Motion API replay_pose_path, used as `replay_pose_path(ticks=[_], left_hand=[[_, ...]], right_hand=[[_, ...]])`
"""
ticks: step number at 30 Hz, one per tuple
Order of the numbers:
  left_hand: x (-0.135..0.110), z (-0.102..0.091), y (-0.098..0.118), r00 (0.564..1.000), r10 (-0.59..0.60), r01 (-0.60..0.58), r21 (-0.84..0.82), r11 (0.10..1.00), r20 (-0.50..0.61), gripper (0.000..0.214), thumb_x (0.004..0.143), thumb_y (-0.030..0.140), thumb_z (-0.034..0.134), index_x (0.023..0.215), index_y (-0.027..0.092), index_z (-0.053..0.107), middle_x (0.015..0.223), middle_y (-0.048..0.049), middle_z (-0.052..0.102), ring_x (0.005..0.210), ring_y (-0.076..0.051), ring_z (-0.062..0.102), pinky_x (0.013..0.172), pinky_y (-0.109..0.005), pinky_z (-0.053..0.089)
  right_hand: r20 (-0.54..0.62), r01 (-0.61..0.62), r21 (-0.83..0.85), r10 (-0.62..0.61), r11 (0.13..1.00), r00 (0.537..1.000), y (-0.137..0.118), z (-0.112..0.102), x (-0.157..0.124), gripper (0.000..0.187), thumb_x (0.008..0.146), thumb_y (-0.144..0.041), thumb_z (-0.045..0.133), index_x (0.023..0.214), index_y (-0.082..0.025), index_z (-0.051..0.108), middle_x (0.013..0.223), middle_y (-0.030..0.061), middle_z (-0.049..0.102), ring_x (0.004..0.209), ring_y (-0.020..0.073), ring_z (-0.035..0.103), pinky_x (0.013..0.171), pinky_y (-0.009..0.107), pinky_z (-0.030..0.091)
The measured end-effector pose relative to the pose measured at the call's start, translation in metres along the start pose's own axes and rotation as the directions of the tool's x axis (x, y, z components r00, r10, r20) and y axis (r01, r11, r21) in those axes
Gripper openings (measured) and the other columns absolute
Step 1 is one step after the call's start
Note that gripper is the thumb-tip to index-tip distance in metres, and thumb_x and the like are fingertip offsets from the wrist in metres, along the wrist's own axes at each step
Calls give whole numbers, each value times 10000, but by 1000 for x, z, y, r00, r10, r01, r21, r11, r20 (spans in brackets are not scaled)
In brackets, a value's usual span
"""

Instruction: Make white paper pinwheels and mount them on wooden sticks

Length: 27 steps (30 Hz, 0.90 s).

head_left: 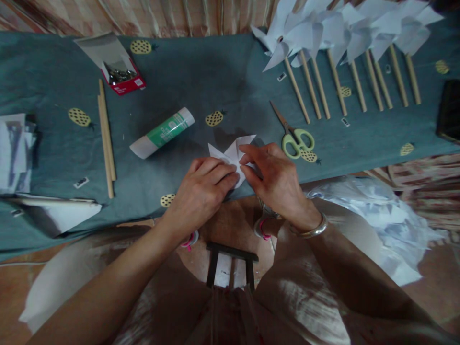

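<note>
A white folded paper piece (233, 152) lies near the front edge of the teal cloth (215, 76). My left hand (203, 191) rests on its left part, fingers curled and pressing the paper down. My right hand (275, 179) pinches the paper's right side between thumb and fingers. Both hands cover much of the paper; only its upper points show. A silver bangle sits on my right wrist.
A glue stick (162, 132) lies left of the paper, green-handled scissors (296, 139) to the right. Several finished white pinwheels on wooden sticks (338, 52) line the back right. Wooden sticks (107, 139), a red box of clips (120, 72), paper stacks (14, 148) sit left.
</note>
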<state>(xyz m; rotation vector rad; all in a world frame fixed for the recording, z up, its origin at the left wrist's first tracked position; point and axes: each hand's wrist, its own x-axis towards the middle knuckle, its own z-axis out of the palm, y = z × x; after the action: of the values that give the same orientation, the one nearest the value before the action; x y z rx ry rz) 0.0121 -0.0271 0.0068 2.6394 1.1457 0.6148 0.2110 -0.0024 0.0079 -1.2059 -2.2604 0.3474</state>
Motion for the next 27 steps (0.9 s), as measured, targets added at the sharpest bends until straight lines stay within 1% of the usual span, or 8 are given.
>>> replay_pose_path(ticks=[4, 9, 12, 16, 19, 22, 24, 27], left_hand=[[0, 0, 0, 1000, 12, -12, 28, 1000, -4, 226, 1013, 224, 473, 1118, 164, 664, 1123, -71, 716, 1064, -239, 582, 911, -396, 433], [1, -1, 1, 1000, 1, -1, 19, 1000, 7, 231, 1014, 216, 466, 1128, 173, 663, 1125, -74, 716, 1072, -240, 586, 905, -399, 434], [2, -1, 1, 1000, 1, -1, 32, 999, 11, 229, 1013, 230, 469, 1111, 178, 670, 1117, -71, 719, 1057, -243, 589, 895, -397, 434], [3, -1, 1, 1000, -19, 20, -12, 1000, 21, 247, 1015, 237, 459, 1107, 189, 683, 1077, -78, 724, 1055, -249, 595, 900, -411, 434], [3, -2, 1, 999, -32, 32, -27, 999, 3, 245, 1013, 230, 461, 1111, 194, 683, 1059, -75, 727, 1051, -245, 598, 896, -411, 436], [2, -3, -2, 997, -57, 56, -15, 998, -45, 232, 1006, 238, 481, 1114, 199, 683, 1077, -77, 732, 1032, -241, 607, 867, -408, 446], [2, -4, -5, 993, -84, 83, -10, 996, -87, 229, 1000, 239, 492, 1115, 199, 685, 1091, -80, 737, 1011, -240, 617, 839, -407, 458], [0, -6, -12, 982, -142, 138, -40, 990, -120, 221, 983, 229, 507, 1087, 208, 701, 1082, -69, 744, 979, -232, 630, 825, -396, 485]], right_hand=[[37, -23, 5, 22, 1000, 999, -1, 1, -1, 284, 984, -202, 482, 1221, -215, 637, 929, 43, 736, 879, 210, 634, 808, 350, 533], [48, 15, -9, -15, 1000, 999, -1, 3, -3, 286, 999, -204, 464, 1228, -180, 633, 874, 59, 702, 868, 216, 612, 790, 346, 523], [98, 50, -56, -44, 997, 994, -4, 1, -2, 299, 1015, -206, 429, 1246, -178, 617, 865, 61, 694, 893, 225, 604, 812, 354, 520], [180, 86, -114, -64, 990, 982, -9, -6, -2, 370, 1008, -155, 370, 1330, -100, 545, 889, 91, 708, 939, 253, 585, 869, 393, 517], [211, 74, -117, -48, 990, 976, -11, -9, -5, 460, 947, -110, 405, 1400, -50, 458, 1007, 137, 709, 1038, 289, 568, 921, 456, 498], [196, 63, -96, -43, 993, 980, -10, -9, -8, 571, 878, -88, 457, 1447, -82, 404, 1107, 147, 693, 1097, 303, 557, 945, 485, 476], [191, 66, -84, -49, 994, 980, -8, -8, -9, 604, 865, -76, 453, 1465, -95, 382, 1119, 143, 691, 1105, 304, 553, 945, 491, 468], [179, 86, -84, -70, 993, 981, -6, -6, -9, 585, 880, -71, 425, 1463, -80, 389, 1081, 141, 698, 1094, 301, 557, 937, 493, 463]])
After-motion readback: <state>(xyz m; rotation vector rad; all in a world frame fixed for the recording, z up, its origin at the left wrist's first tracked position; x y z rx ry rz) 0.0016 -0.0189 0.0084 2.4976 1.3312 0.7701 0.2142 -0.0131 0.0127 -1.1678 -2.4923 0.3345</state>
